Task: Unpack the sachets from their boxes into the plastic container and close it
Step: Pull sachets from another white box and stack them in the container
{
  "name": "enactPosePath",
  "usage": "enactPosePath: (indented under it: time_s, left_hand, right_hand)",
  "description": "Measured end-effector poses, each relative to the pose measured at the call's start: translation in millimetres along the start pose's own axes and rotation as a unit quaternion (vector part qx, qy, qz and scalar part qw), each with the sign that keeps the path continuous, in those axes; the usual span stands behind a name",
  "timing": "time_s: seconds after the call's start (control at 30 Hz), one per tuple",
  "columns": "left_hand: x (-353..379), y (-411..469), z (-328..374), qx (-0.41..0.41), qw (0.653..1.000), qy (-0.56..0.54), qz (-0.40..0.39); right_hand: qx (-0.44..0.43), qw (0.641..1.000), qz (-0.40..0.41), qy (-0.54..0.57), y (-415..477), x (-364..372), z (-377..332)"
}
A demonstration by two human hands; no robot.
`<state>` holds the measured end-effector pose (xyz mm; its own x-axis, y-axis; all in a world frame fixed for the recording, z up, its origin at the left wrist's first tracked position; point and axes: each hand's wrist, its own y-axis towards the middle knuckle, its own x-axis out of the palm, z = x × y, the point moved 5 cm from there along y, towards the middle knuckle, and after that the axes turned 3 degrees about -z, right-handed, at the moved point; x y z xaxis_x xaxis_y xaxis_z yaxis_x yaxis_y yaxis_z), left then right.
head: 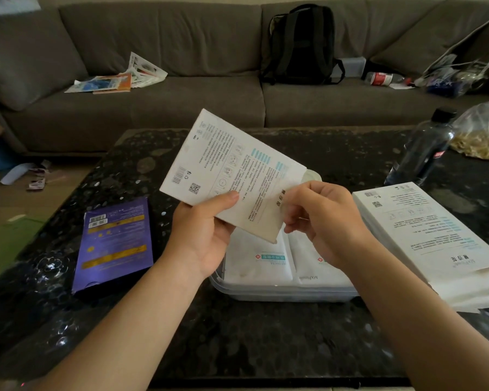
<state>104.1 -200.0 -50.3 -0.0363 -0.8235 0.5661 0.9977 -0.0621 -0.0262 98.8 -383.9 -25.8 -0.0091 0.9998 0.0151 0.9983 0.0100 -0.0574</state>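
A flat white printed box [229, 170] is held tilted above the clear plastic container [288, 293]. My left hand [206, 230] grips its lower edge, thumb on the printed face. My right hand [322, 218] pinches at the box's open right end. White sachets [259, 262] lie flat inside the container, partly hidden by both hands. Part of a clear lid [312, 176] shows behind the held box. A stack of similar white boxes [429, 244] lies to the right of the container. A purple box [115, 244] lies flat to the left.
The dark speckled table [237, 334] carries a dark plastic bottle [424, 148] and a clear bag of yellowish bits [483, 134] at the far right. Behind it, a grey sofa [198, 108] holds a black backpack [302, 43], papers and clutter.
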Motion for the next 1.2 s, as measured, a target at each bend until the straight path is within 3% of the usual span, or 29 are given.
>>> enactPosePath:
  time_s: [0.17, 0.3, 0.93, 1.1, 1.2]
  left_hand:
    - [-4, 1, 2, -0.017, 0.998, -0.054, 0.029]
    - [-6, 1, 5, -0.022, 0.996, -0.078, 0.047]
    - [-7, 0, 8, -0.018, 0.996, -0.074, 0.045]
    - [-1, -2, 8, -0.019, 0.999, -0.044, 0.012]
    - [3, -3, 6, -0.023, 0.999, -0.031, -0.004]
  right_hand:
    - [0.019, 0.985, -0.041, 0.167, 0, 1, -4]
    - [0.043, 0.977, -0.039, 0.207, 2, -3, -1]
    - [0.117, 0.976, 0.026, 0.181, 0, -5, 6]
    - [0.079, 0.992, 0.048, 0.085, 0, -3, 2]
    - [0.062, 0.994, 0.034, 0.088, 1, -4, 1]
